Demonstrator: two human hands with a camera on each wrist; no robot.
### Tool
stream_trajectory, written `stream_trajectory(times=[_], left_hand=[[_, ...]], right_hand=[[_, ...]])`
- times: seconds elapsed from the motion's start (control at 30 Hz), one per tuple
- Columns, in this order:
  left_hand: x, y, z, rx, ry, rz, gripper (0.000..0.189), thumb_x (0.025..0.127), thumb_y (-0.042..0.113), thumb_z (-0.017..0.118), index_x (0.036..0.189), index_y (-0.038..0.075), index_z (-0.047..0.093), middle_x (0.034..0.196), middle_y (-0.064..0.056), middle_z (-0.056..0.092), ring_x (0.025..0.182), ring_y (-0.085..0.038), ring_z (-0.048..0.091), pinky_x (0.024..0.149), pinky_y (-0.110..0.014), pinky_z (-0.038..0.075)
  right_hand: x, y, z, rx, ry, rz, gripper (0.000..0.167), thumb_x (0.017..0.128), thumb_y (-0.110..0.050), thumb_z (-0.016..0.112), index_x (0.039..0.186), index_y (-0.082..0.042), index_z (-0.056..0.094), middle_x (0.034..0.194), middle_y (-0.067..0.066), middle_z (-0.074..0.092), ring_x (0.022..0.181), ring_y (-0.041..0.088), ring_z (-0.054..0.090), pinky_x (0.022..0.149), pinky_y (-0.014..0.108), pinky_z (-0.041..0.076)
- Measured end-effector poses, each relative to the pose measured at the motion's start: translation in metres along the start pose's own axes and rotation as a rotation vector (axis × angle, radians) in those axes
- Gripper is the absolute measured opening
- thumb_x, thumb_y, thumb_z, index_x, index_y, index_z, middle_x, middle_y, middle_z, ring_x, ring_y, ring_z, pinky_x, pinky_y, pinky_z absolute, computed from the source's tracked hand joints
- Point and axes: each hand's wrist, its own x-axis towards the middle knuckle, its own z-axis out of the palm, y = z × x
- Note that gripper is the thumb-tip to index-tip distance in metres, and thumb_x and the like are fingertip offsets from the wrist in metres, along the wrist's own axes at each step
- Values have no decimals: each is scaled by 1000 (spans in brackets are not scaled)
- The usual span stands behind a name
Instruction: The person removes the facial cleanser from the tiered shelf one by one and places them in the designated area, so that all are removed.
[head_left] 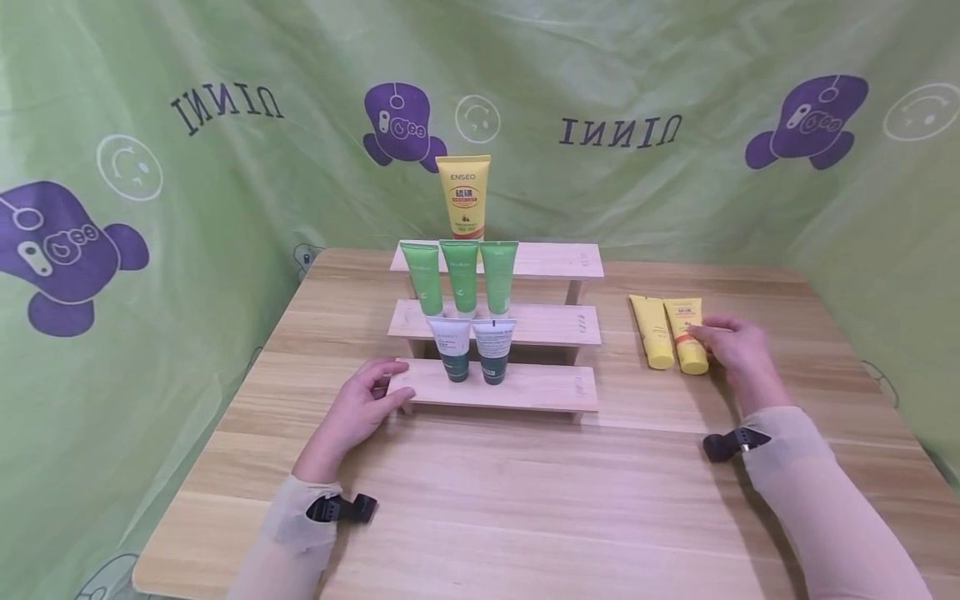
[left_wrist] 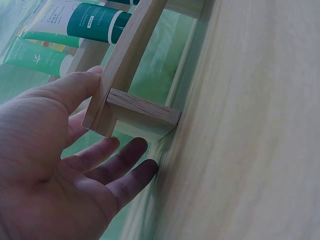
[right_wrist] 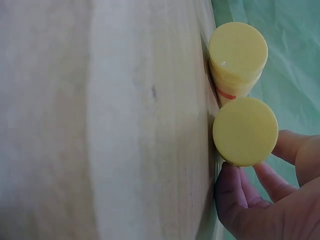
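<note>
My left hand [head_left: 362,403] rests at the left end of the lowest step of a wooden display stand [head_left: 540,385], thumb and index finger touching the board. Its other fingers hang loosely beside the end in the left wrist view. Far to the right, my right hand [head_left: 738,348] grips a yellow squeeze tube [head_left: 688,333] lying on the table, thumb on top and fingers along its right side. A second yellow tube [head_left: 651,329] lies just left of it. Both round yellow caps face the right wrist camera, the held tube's cap [right_wrist: 245,131] nearer.
On the stand, two white-and-dark-green tubes [head_left: 493,350] are on the lowest step, three green tubes [head_left: 462,275] on the middle one, and a large yellow tube [head_left: 463,196] on top. A green printed cloth [head_left: 570,192] surrounds the wooden table [head_left: 510,508].
</note>
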Motion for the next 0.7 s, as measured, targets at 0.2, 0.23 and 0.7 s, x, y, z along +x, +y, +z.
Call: stream_trajectory(times=[0.2, 0.23, 0.7], left_hand=[[-1, 1, -1, -2, 2, -3, 45, 88, 29, 76, 125, 7, 63, 134, -10, 54, 109, -28, 60, 94, -45, 49], [-1, 2, -1, -1, 2, -4, 44, 88, 28, 76, 125, 7, 64, 133, -11, 54, 108, -28, 60, 94, -45, 49], [-1, 2, -2, 14, 1, 16, 45, 88, 28, 76, 125, 7, 63, 133, -11, 54, 110, -28, 60, 94, -45, 50]], right_hand=[[-1, -1, -1, -61, -3, -37, 68, 92, -33, 69, 145, -1, 41, 131, 16, 46, 97, 18, 52, 78, 29, 50], [-1, -2, -1, -63, -4, -38, 68, 92, -32, 69, 145, -1, 41, 130, 16, 46, 97, 18, 51, 79, 29, 50], [-15, -7, -6, -72, -14, -122, 71, 94, -37, 65, 148, -2, 36, 141, 18, 42, 107, 24, 54, 93, 38, 47]])
